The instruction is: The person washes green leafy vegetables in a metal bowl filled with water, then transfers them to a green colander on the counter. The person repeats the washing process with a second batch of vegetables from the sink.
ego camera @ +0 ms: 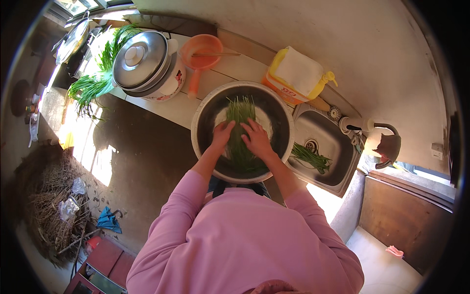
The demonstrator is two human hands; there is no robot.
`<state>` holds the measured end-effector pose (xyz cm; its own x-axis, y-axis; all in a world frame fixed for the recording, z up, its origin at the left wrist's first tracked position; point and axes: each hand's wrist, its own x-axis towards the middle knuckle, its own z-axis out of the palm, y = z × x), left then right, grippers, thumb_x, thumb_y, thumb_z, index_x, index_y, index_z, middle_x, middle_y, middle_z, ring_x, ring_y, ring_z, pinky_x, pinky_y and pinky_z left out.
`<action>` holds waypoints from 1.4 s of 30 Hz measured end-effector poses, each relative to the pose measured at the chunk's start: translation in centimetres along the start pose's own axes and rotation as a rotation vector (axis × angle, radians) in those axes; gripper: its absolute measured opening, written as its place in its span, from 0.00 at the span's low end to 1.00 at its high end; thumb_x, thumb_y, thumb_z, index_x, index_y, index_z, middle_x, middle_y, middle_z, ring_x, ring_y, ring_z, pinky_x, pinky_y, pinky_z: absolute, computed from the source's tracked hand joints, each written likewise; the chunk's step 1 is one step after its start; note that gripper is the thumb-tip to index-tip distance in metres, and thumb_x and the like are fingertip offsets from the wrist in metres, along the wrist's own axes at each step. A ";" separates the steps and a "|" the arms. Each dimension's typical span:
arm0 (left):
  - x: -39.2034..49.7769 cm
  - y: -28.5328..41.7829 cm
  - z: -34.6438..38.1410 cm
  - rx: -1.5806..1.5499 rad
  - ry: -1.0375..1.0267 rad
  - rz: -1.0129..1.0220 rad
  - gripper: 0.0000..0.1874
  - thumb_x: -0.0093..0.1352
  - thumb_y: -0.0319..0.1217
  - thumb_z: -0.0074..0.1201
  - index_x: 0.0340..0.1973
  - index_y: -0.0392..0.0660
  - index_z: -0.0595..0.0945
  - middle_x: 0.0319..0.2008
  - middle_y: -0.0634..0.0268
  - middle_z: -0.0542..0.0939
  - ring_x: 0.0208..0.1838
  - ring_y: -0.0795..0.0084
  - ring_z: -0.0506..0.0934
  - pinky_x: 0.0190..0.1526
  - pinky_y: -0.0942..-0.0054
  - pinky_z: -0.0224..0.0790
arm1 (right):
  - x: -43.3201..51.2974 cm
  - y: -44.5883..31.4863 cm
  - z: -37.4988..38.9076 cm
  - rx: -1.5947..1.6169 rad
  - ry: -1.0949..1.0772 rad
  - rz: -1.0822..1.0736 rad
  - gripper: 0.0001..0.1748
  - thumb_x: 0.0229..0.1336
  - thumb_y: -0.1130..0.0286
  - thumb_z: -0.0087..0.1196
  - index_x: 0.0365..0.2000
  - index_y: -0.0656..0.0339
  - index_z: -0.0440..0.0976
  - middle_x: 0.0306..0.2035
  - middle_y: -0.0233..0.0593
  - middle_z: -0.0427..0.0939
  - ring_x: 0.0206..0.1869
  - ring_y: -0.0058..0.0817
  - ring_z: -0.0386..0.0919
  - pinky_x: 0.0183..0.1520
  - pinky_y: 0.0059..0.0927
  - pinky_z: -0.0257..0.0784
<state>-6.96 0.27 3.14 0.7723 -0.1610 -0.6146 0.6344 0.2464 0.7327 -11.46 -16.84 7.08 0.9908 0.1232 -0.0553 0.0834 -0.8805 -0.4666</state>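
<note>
A large metal basin (196,121) stands before me on the counter's front edge, partly beside the sink. Long green leafy stalks (240,110), like chives, lie lengthwise in it. On their left side rests my left hand (222,135), thumb against the stalks. My right hand (257,139) lies on their right side with its fingers spread. Whether either hand grips any stalks is unclear. Another bundle of green stalks (312,158) lies in the steel sink (326,128), close to the drain.
Behind the basin stand an orange plastic dipper (202,47) with chopsticks across it and a yellow-and-orange pump container (297,75). Left of them is a lidded pot (141,62), with more greens (91,86) hanging over the counter edge. A faucet (385,126) overhangs the right side.
</note>
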 end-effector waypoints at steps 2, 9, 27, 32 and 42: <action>1.6 -0.8 -1.2 0.097 -0.052 -0.008 0.21 0.71 0.37 0.60 0.54 0.36 0.78 0.46 0.62 0.82 0.49 0.72 0.78 0.49 0.70 0.71 | 0.1 -1.0 1.2 -0.017 -0.067 0.029 0.24 0.56 0.62 0.61 0.54 0.53 0.76 0.65 0.48 0.67 0.63 0.49 0.68 0.64 0.44 0.66; 3.2 2.3 -4.1 0.127 -0.044 -0.144 0.19 0.72 0.37 0.56 0.54 0.39 0.79 0.47 0.60 0.82 0.48 0.70 0.79 0.49 0.67 0.71 | 4.6 0.8 -1.8 0.415 0.182 0.462 0.20 0.64 0.57 0.54 0.50 0.58 0.79 0.51 0.47 0.80 0.57 0.41 0.77 0.60 0.36 0.70; 3.2 4.1 2.9 -0.481 -0.128 -0.383 0.22 0.78 0.43 0.43 0.59 0.42 0.73 0.57 0.60 0.75 0.58 0.66 0.73 0.61 0.65 0.67 | 6.7 -6.1 3.7 0.895 0.165 0.451 0.28 0.75 0.57 0.37 0.65 0.65 0.64 0.67 0.52 0.66 0.72 0.43 0.60 0.73 0.35 0.51; 4.4 3.1 2.7 -0.442 -0.116 -0.369 0.23 0.77 0.45 0.44 0.59 0.44 0.74 0.53 0.61 0.77 0.54 0.65 0.74 0.58 0.63 0.69 | 7.6 -6.1 3.6 0.897 0.222 0.465 0.27 0.75 0.58 0.38 0.64 0.64 0.65 0.67 0.51 0.65 0.72 0.42 0.60 0.74 0.34 0.51; 6.1 2.2 0.7 0.466 0.039 0.000 0.15 0.73 0.38 0.53 0.50 0.44 0.79 0.41 0.67 0.80 0.44 0.75 0.77 0.41 0.70 0.68 | 8.3 0.1 4.4 0.254 0.477 0.289 0.24 0.66 0.61 0.53 0.59 0.59 0.71 0.46 0.53 0.82 0.47 0.43 0.81 0.54 0.35 0.72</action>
<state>-0.85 -0.81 1.23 0.7763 -0.1229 -0.6183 0.5885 -0.2104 0.7807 -3.67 -13.92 2.73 0.9126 -0.3750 0.1627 -0.1658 -0.7034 -0.6911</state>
